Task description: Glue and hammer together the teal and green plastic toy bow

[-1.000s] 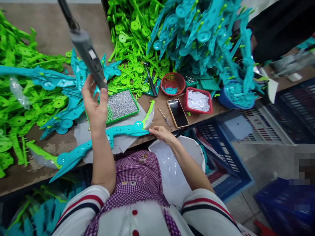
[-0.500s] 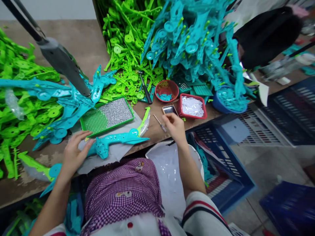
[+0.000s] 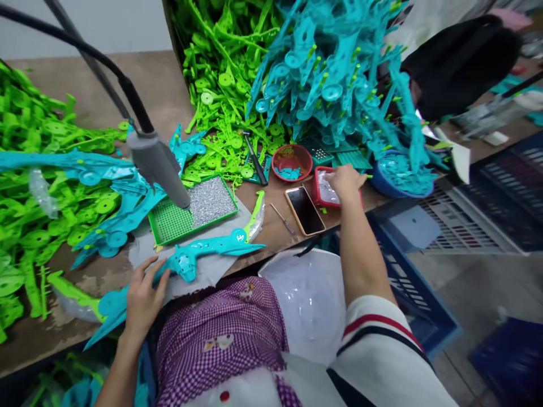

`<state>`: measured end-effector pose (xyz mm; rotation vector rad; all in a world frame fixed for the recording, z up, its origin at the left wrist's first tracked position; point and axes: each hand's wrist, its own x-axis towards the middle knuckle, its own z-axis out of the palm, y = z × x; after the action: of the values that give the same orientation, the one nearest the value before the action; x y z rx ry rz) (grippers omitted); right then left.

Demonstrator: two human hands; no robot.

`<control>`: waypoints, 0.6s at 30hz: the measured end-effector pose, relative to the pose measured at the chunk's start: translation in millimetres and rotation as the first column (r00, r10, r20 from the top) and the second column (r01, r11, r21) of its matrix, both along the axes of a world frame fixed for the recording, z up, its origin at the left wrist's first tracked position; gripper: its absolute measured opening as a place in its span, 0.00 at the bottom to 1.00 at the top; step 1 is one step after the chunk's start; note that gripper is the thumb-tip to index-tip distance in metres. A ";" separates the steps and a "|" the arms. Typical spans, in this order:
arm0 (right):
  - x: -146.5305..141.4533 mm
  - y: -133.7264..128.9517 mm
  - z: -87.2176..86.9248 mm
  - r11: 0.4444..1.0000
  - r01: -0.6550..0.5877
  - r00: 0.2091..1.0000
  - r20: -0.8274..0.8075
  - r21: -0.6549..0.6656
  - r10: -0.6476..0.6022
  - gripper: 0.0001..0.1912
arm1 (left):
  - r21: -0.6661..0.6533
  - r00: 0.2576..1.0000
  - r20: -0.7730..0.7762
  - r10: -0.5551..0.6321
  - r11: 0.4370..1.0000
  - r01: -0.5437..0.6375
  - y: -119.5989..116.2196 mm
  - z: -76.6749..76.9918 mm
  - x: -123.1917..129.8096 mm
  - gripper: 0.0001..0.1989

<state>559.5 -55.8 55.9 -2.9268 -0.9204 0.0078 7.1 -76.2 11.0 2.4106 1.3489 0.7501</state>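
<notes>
My left hand [image 3: 146,294] lies over the middle of a long turquoise plastic part [image 3: 220,244], thumb and fingers bent around it. The part rests on a grey sheet [image 3: 220,264] at the table edge, with a lime-green piece [image 3: 257,210] at its right end and another lime-green piece [image 3: 72,288] at its left end. My right hand [image 3: 345,182] is over a red box [image 3: 317,195] of white small pieces [image 3: 327,189]. Its visible fingers are apart, and some fingertips are hidden. Nothing shows in that hand.
A green tray [image 3: 172,223] of tiny silver pieces sits under a hanging grey powered screwdriver [image 3: 159,169]. Nearby lie a phone [image 3: 304,210], a small screwdriver [image 3: 283,219], a hammer [image 3: 255,158], a red bowl [image 3: 292,152] and a blue bowl [image 3: 394,189]. Heaped green [image 3: 229,79] and turquoise parts [image 3: 326,68] stand behind.
My right hand has moved right from above the phone to the red box, uncovering the phone. My left hand stays at the turquoise part. The view has shifted slightly, and the hanging powered screwdriver has swung right.
</notes>
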 end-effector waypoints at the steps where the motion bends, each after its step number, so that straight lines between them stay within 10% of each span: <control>1: 2.9 -8.5 -2.3 0.999 0.015 1.000 -0.024 -0.044 -0.016 0.19 | -0.014 1.000 0.009 -0.001 1.000 0.001 0.4 0.3 1.6 0.15; 18: 28.4 -49.0 -19.7 0.907 -0.037 0.995 -0.070 0.419 0.073 0.12 | -0.038 0.979 0.188 0.082 0.996 -0.076 4.1 -2.8 3.7 0.16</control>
<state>587.9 -104.9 36.2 -2.4856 -0.8658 -0.0557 10.8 -72.1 8.2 2.2088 1.3749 0.9461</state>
